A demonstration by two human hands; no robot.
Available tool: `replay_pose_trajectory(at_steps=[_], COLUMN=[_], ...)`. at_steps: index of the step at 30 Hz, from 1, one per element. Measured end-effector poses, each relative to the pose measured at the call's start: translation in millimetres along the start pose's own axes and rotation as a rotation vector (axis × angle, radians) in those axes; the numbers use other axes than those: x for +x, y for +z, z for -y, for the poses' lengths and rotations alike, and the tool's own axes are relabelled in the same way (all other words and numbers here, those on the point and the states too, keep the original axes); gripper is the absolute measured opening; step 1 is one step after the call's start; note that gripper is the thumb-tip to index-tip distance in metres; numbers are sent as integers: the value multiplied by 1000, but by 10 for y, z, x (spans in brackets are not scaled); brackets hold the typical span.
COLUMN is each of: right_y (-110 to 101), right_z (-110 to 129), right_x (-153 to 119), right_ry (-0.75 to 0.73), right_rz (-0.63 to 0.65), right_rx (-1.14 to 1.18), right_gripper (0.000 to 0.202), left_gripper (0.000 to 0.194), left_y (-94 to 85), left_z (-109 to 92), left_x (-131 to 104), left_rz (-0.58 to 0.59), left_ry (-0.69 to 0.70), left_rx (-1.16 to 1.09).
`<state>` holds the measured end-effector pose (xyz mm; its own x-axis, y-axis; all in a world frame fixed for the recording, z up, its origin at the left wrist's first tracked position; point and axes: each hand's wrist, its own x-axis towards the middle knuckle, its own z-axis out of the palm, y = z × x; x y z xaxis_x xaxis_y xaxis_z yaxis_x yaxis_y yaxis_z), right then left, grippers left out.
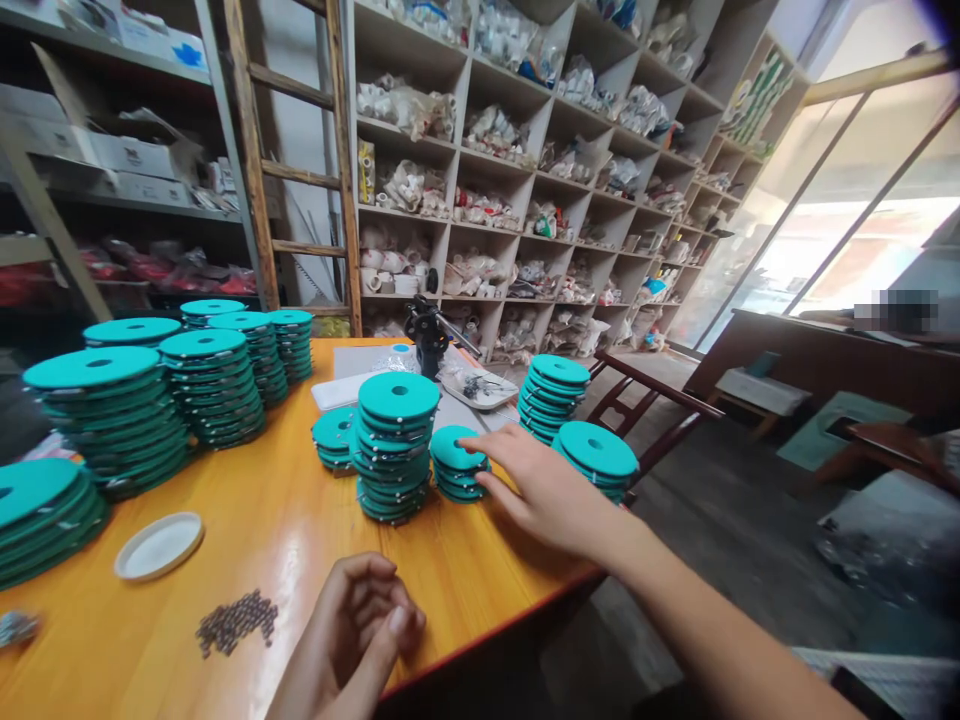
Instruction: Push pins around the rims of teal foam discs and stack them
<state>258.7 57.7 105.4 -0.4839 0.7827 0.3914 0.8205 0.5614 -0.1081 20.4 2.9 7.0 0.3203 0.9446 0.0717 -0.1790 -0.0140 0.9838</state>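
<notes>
Touching the small stack (448,462) just ahead of it, the right hand (551,490) had thumb and forefinger a little apart. The left hand (358,625) was loosely curled; whether it held something, I could not tell. Beads (238,622) lay to its left.

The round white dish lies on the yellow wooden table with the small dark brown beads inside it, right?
No: the head view shows the small dark brown beads lying on the yellow wooden table, apart from the round white dish.

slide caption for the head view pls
Right hand at a short stack of teal discs, left hand half-curled over the wooden table.
</notes>
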Motion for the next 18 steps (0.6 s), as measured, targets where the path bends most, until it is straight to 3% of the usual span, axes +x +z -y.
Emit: replay_pose_trajectory(at_steps=[3,5,10,15,18], right_y=[331,411,270,162,207], right_z=[-11,-53,21,409,630], right_x=[226,283,86,-260,-365], right_ry=[26,32,37,-13,-65], right_rz=[7,5,-71,-176,-236], right_rx=[-50,-65,-93,-112,-133], right_gripper=[26,22,20,23,26], left_gripper=[29,32,45,70,72], left_y=[49,72,58,131,206], left_z=[-33,-59,-116,-126,-110], left_x=[-29,-33,-6,-2,-35], left_rz=[-11,-29,-65,-47,-39], left_ry=[-21,-27,-18,-92,-148], left_rx=[-1,1,-14,-15,51])
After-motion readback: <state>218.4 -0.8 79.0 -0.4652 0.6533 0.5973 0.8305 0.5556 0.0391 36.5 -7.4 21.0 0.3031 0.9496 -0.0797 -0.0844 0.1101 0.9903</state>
